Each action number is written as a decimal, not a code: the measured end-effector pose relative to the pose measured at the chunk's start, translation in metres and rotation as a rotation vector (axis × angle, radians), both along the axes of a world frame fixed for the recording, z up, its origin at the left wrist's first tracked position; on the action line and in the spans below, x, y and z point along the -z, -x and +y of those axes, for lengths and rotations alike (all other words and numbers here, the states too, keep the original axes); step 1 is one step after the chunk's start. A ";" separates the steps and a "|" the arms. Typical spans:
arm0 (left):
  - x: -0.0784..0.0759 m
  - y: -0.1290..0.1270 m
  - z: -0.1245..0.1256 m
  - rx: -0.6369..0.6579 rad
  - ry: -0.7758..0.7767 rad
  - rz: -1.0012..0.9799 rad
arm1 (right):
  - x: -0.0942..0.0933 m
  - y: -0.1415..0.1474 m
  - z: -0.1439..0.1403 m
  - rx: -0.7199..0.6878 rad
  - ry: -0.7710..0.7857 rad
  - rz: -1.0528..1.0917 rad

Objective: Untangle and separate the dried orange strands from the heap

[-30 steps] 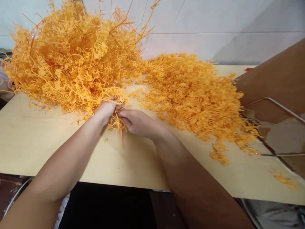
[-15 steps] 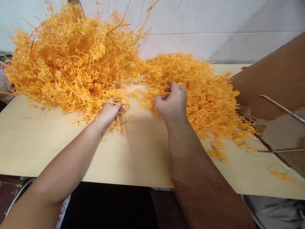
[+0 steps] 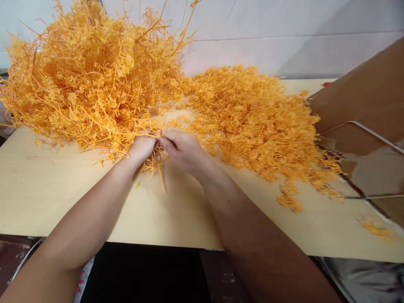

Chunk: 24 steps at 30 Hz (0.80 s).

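My left hand (image 3: 142, 147) is closed around a small bunch of orange strands (image 3: 154, 162), whose cut ends hang below my fist just above the tabletop. My right hand (image 3: 181, 148) meets it from the right; its fingertips are narrowed to a pinch on the same bunch, touching my left fingers. Both forearms run from the near table edge up to this point.

The bunch sits at the near edge of the tall tangled heap (image 3: 91, 80), a loose mass of long, stringy orange stems that rises against the white wall (image 3: 268, 33) at the left. Just right of my hands lies the flatter pile (image 3: 255, 122) of shorter, denser orange pieces, spread across the table toward the right side. The two masses touch at the middle rear.

All material rests directly on the pale wooden tabletop (image 3: 57, 193). At the right edge stands a brown sack held open on a metal wire frame (image 3: 362, 126); its contents cannot be seen. A few orange scraps (image 3: 375, 230) lie on the table near it.
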<state>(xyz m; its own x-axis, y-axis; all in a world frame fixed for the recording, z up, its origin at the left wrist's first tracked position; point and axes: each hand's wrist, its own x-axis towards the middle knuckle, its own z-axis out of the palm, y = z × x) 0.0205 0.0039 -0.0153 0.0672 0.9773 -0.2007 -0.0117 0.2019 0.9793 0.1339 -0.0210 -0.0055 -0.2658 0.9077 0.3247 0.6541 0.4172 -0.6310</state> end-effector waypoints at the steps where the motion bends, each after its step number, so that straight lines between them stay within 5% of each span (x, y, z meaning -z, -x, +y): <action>1: -0.002 0.000 -0.001 -0.006 0.003 -0.035 | -0.001 -0.001 0.001 -0.050 0.035 0.026; 10: -0.001 0.009 -0.006 0.243 -0.010 -0.296 | -0.002 -0.007 0.004 0.122 0.184 0.154; 14: -0.001 0.004 -0.008 0.168 -0.033 -0.298 | 0.003 -0.006 0.006 0.093 0.160 0.099; 19: -0.003 -0.003 -0.004 -0.023 -0.010 -0.138 | 0.001 -0.006 0.004 -0.078 0.164 0.113; 24: -0.003 -0.001 0.010 -0.147 -0.020 -0.083 | -0.021 0.002 -0.016 -0.470 0.196 0.275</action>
<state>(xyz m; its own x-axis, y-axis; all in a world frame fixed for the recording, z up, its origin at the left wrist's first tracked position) 0.0216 0.0135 -0.0121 -0.0610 0.9816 -0.1809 -0.1210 0.1726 0.9775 0.1317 -0.0375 0.0153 -0.5845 0.7628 0.2766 0.2278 0.4815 -0.8463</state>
